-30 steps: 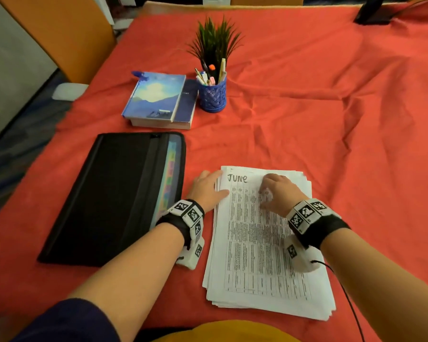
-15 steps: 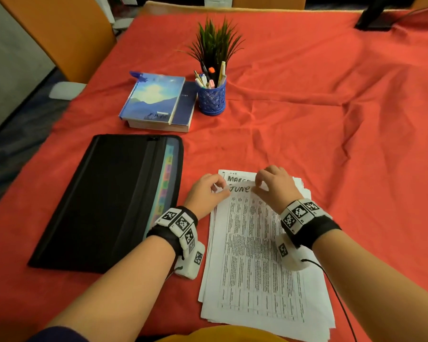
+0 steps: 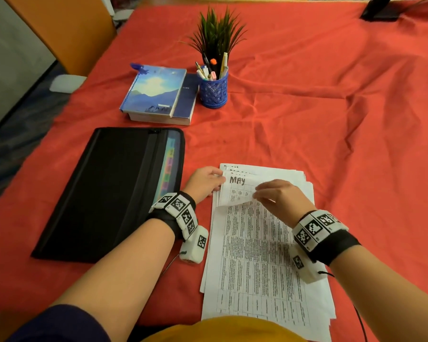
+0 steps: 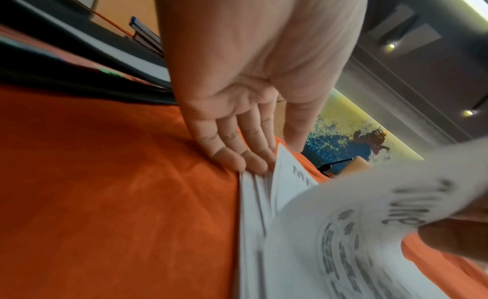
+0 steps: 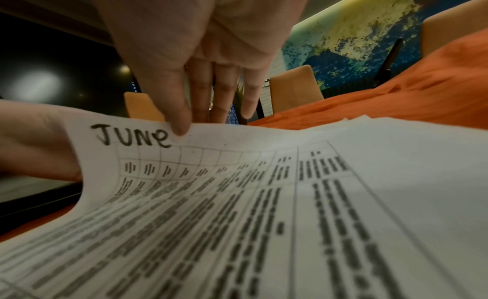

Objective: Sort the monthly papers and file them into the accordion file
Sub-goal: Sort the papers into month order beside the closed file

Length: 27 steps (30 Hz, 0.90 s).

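Observation:
A stack of printed papers [image 3: 314, 299] lies on the red cloth in front of me. My right hand [image 3: 277, 196] pinches the top edge of the sheet marked JUNE [image 5: 237, 199], thumb [image 5: 182, 124] on its face and fingers behind, and bends it up and back. Under it shows a sheet marked MAY [image 3: 237, 183]. My left hand [image 3: 205, 182] lies at the stack's top left corner, and its straight fingers [image 4: 253, 163] touch the sheet edges. The black accordion file [image 3: 109, 193] lies flat to the left, with its coloured tabs [image 3: 168, 166] showing along the right side.
Beyond the file lie two stacked books [image 3: 158, 92]. Beside them stand a blue pen holder [image 3: 213, 90] and a small plant [image 3: 218, 33]. An orange chair [image 3: 67, 33] stands at the far left. The wrinkled red cloth [image 3: 331, 119] covers the table to the right.
My right hand has peeled the top of the JUNE sheet up and back toward me, so the MAY sheet beneath shows. My left hand has stayed at the stack's corner.

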Motion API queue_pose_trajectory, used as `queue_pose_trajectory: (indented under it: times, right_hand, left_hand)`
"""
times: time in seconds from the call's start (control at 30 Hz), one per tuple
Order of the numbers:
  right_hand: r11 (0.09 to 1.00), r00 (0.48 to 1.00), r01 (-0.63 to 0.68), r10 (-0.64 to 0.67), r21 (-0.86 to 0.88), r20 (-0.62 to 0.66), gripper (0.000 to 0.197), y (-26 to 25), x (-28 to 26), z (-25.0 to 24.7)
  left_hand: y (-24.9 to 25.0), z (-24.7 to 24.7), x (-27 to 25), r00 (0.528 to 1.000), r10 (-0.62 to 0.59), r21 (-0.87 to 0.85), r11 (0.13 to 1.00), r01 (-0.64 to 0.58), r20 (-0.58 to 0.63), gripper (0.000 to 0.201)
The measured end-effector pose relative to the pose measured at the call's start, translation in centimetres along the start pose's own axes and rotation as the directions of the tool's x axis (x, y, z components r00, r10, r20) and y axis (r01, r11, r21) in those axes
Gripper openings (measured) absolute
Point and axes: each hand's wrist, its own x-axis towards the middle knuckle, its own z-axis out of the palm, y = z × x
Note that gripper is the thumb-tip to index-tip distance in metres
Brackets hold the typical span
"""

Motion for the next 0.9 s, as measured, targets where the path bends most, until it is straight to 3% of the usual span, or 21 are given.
queue_pose_trajectory:
  times: [0.1, 0.17, 0.23, 0.3, 0.4, 0.53, 0.67, 0.8, 0.9]
  right_hand:
    - [0.981, 0.979, -0.188, 0.182, 0.057, 0.086, 0.007, 0.0, 0.2, -0.3]
    - [0.961, 0.965, -0.260, 0.253, 0.098, 0.074, 0.009, 0.3, 0.8, -0.5]
    - [0.975, 0.980, -0.197, 0.194, 0.101, 0.035, 0.009, 0.3, 1.4, -0.6]
    - [0.985, 0.987, -0.150, 0.144, 0.088, 0.074, 0.012, 0.3, 1.8, -0.4]
    - [0.980, 0.977, -0.175, 0.161, 0.095, 0.142, 0.010, 0.3, 1.9, -0.1]
    - [0.972, 0.973, -0.195, 0.175, 0.133, 0.151, 0.006, 0.3, 1.8, -0.1]
    - [0.970, 0.970, -0.191, 0.162, 0.150, 0.183, 0.005, -0.6, 1.9, -0.9]
    - [0.956, 0.947, -0.260, 0.224, 0.139, 0.231, 0.024, -1.2, 1.8, -1.7]
    - [0.940, 0.938, -0.308, 0.275, 0.144, 0.211, 0.037, -1.3, 1.8, -1.8]
  left_hand:
    - [0.1, 0.2, 0.1, 0.998, 0.068, 0.058, 0.996, -0.069, 0.017, 0.015]
    - [0.3, 0.1, 0.1, 0.997, 0.064, 0.016, 0.998, -0.065, 0.043, 0.010]
    - [0.7, 0.1, 0.0, 0.997, 0.041, -0.073, 0.997, -0.037, 0.066, 0.011]
    - [0.9, 0.0, -0.2, 0.996, 0.024, -0.135, 0.991, -0.013, 0.083, 0.012]
    - [0.9, 0.0, -0.5, 0.994, -0.001, -0.195, 0.981, 0.024, 0.114, 0.013]
    - [0.6, -0.1, -0.8, 0.991, -0.028, -0.284, 0.957, 0.065, 0.132, 0.030]
    - [0.4, -0.3, -0.9, 0.989, -0.063, -0.326, 0.940, 0.105, 0.135, 0.027]
    - [0.4, -0.5, -0.9, 0.990, -0.087, -0.288, 0.951, 0.116, 0.112, 0.027]
    - [0.8, -0.6, -1.2, 0.985, -0.060, -0.248, 0.964, 0.100, 0.164, 0.025]
